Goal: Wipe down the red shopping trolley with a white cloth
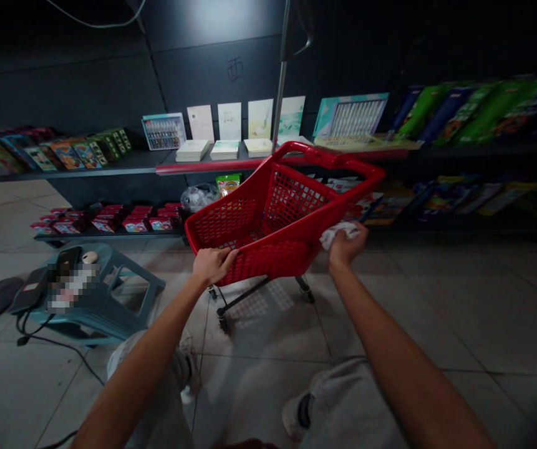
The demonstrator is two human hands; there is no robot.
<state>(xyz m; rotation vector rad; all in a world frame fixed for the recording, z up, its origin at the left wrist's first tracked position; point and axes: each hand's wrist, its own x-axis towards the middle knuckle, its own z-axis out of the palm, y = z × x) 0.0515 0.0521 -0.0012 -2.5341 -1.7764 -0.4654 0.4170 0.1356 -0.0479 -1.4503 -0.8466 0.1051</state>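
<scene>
Head view: one red shopping cart (pixel 272 260), wheeled, perforated basket, standing between and just beyond the two hands. Left hand (pixel 211 265): clasped over the basket's near rim, at its left end. Right hand (pixel 348 248): clenched on a crumpled white cloth (pixel 331 235), at the basket's right end, below the handle (pixel 366 182); firmness of contact with the cart cannot be told. Left of the left grip: one blue-grey plastic stool (pixel 109 315), bearing small items and a cable. Beyond both grips: upper shelf (pixel 144 163) with white booklets (pixel 225 149), boxed pen sets (pixel 164 132) and green packets (pixel 488 118).
</scene>
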